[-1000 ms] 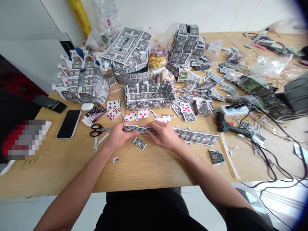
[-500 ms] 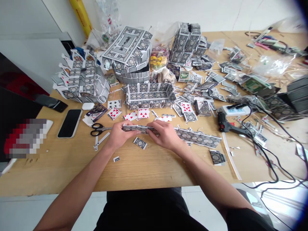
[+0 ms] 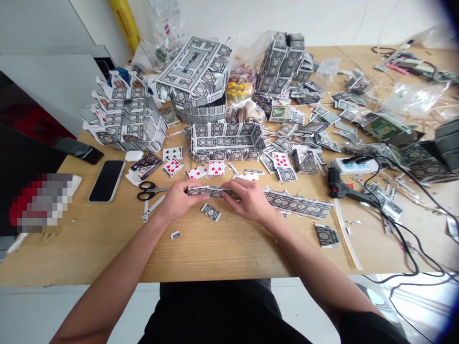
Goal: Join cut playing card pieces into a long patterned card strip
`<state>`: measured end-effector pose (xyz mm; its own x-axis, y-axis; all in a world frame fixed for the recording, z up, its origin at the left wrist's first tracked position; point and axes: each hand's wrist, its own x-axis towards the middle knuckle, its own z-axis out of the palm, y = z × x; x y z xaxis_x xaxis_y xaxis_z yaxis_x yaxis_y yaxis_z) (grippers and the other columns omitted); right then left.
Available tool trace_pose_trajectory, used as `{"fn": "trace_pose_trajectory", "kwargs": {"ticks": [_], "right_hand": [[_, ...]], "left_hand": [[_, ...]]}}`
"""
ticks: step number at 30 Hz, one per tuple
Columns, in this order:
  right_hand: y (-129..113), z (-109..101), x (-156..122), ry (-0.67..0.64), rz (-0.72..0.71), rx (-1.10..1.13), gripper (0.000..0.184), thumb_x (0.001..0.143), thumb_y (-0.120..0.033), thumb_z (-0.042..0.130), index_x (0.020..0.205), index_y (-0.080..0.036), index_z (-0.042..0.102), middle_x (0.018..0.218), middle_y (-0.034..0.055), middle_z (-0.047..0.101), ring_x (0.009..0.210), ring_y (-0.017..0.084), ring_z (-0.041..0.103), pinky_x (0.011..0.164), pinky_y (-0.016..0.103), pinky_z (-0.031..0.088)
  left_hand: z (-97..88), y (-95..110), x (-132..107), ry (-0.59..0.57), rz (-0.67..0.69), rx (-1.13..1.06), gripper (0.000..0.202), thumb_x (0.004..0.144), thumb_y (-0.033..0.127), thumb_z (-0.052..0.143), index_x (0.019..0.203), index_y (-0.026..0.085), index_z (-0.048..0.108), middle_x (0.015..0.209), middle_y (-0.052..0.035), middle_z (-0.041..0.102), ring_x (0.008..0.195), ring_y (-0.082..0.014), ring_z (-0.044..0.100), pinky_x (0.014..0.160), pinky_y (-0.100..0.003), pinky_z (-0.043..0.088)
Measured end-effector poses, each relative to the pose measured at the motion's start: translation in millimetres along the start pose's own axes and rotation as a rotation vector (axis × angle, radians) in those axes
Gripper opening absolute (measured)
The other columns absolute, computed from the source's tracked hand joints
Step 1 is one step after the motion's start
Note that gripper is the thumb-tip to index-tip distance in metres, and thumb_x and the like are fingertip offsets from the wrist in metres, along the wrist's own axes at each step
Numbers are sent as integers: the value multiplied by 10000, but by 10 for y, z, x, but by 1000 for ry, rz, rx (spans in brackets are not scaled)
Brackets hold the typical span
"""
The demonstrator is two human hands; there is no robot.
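A long strip of joined playing cards point(image 3: 297, 204), backs up, lies across the wooden table point(image 3: 222, 253). My left hand point(image 3: 177, 199) pinches the strip's left end, fingers closed on it. My right hand point(image 3: 248, 199) is closed on the strip just to the right of the left hand, thumb and fingers pressing a joint. A small folded card piece point(image 3: 211, 212) lies on the table under my hands. An open box made of cards point(image 3: 228, 141) stands just beyond them.
Black scissors point(image 3: 147, 190) and a phone point(image 3: 106, 174) lie to the left. A black glue gun point(image 3: 340, 189) with its cord and a power strip point(image 3: 355, 165) sit to the right. Card-built structures point(image 3: 125, 119) and loose cards crowd the far side.
The hands hold the same spot on the strip; the fingers shifted only slightly. The view drifted a little to the left.
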<state>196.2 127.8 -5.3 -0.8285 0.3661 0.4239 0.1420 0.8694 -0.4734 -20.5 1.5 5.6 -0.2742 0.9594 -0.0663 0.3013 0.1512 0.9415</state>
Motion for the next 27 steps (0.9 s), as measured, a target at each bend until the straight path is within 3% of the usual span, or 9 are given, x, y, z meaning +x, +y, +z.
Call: {"fn": "trace_pose_trajectory", "kwargs": {"ticks": [3,9,21,27], "right_hand": [[-8,9,-1,22,6,-6,188,1057,-252,542,1069,-179,714,860,69,729,766,204,658,715,338,493],[-6,4,-2,67,6,8,134,1041,-207,561,1051,-180,692,864,75,730,761,202,649,715,329,492],[-33,46,-16,60,12,-46,103,1011,-187,579,1025,-179,681,832,67,710,734,205,637,686,323,471],[-59,42,-3,35,46,-39,123,1024,-211,568,1037,-187,687,853,70,718,752,207,644,695,324,470]], "left_hand": [[12,-36,5,20,12,16,286,747,441,908,841,187,816,814,-18,750,728,-172,629,676,-281,485],[59,-30,-28,4,-4,-68,271,811,438,871,959,211,849,1021,-47,807,902,-221,703,835,-324,543],[93,40,-67,-102,-40,-67,248,876,386,778,978,160,786,904,-28,765,810,-185,650,782,-292,498],[121,29,-58,-41,-98,-87,292,819,390,828,973,145,792,882,-39,765,769,-176,629,732,-279,472]]}}
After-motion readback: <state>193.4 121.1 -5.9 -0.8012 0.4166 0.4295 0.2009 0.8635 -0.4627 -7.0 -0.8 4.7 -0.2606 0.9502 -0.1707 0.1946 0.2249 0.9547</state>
